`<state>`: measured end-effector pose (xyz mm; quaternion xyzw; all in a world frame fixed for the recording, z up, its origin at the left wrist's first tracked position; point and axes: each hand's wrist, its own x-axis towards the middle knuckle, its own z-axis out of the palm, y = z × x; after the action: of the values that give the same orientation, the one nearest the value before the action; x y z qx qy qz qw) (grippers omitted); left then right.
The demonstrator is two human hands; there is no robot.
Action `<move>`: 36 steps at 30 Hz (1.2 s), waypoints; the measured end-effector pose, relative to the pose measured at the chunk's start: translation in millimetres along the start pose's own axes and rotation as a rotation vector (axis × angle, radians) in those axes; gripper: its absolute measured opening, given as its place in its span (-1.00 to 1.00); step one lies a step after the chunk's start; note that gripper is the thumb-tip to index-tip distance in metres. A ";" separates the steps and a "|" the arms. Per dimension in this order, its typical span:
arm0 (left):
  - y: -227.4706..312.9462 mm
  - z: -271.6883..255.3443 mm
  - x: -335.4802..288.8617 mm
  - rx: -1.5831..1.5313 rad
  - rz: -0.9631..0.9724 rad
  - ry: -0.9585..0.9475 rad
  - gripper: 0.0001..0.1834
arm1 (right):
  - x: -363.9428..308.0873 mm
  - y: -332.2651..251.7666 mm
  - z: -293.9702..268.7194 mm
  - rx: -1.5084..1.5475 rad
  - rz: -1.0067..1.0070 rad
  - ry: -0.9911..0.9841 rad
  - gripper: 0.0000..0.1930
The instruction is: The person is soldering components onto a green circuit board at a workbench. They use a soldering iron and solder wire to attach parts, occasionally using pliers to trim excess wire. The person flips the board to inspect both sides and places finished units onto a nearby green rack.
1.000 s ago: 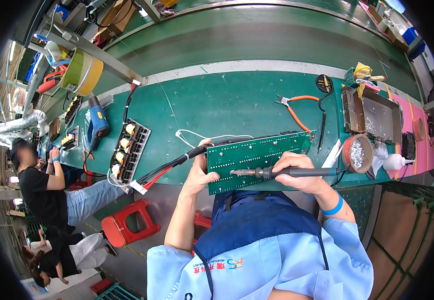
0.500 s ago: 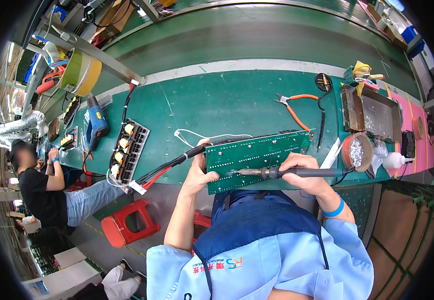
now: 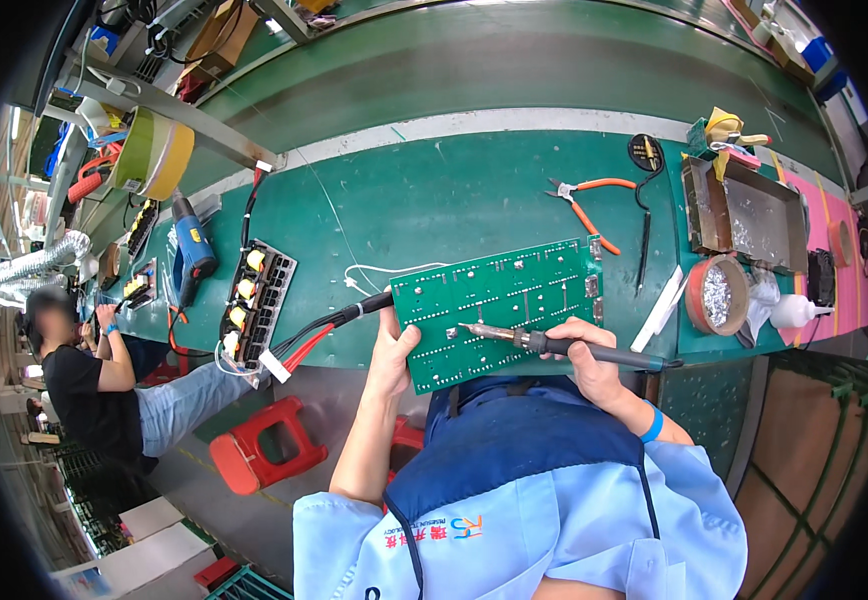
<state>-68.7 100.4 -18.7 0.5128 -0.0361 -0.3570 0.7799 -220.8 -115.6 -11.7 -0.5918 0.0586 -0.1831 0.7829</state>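
A green circuit board (image 3: 494, 300), solder side up, is held over the bench's near edge. My left hand (image 3: 392, 352) grips its left edge, thumb on top and fingers hidden beneath. A bundle of black and red wires (image 3: 324, 335) comes out at the board's left edge beside that hand. In my right hand (image 3: 590, 358) is a soldering iron (image 3: 614, 353), its tip pointing left onto or just over the middle of the board. Whether the tip touches the board I cannot tell.
Orange-handled cutters (image 3: 594, 205) lie beyond the board. Rightward stand a round tin (image 3: 716, 295) with silvery bits, a metal tray (image 3: 754, 225) and a white bottle (image 3: 796, 311). Leftward are another board with black connectors (image 3: 257, 300), a blue power tool (image 3: 192, 250), a seated person (image 3: 84, 360) and a red stool (image 3: 264, 445).
The board has turned its solder side more toward view and shifted slightly left. My right hand has moved slightly left and down; the iron's tip now points at a higher spot on the board.
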 end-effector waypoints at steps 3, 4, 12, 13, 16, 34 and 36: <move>-3.1 -0.5 -3.0 -0.032 -0.004 0.020 -0.08 | -3.5 8.1 2.2 0.033 0.000 0.000 -0.73; -3.4 0.1 -4.0 -0.034 -0.007 0.025 -0.09 | -3.4 8.1 5.3 0.041 0.020 0.007 -0.76; -4.1 2.1 -6.8 -0.086 -0.006 0.049 -0.18 | -6.3 13.6 6.2 -0.113 0.022 -0.043 -0.79; -5.2 0.9 -6.7 -0.095 -0.004 0.041 -0.19 | -7.8 15.6 4.6 -0.136 0.027 -0.054 -0.78; -6.8 -1.3 -6.6 -0.091 0.000 0.035 -0.21 | -10.1 16.6 4.7 -0.168 -0.003 -0.085 -0.77; -8.6 -1.9 -9.1 -0.088 -0.002 0.054 -0.22 | -7.0 4.0 7.3 -0.148 0.014 0.008 -0.79; -8.3 -1.8 -8.8 -0.088 -0.001 0.053 -0.21 | -7.5 7.0 6.9 -0.150 0.014 0.001 -0.80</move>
<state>-78.7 105.1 -23.6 0.4873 0.0006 -0.3448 0.8023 -224.0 -105.0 -17.3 -0.6482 0.0767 -0.1728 0.7377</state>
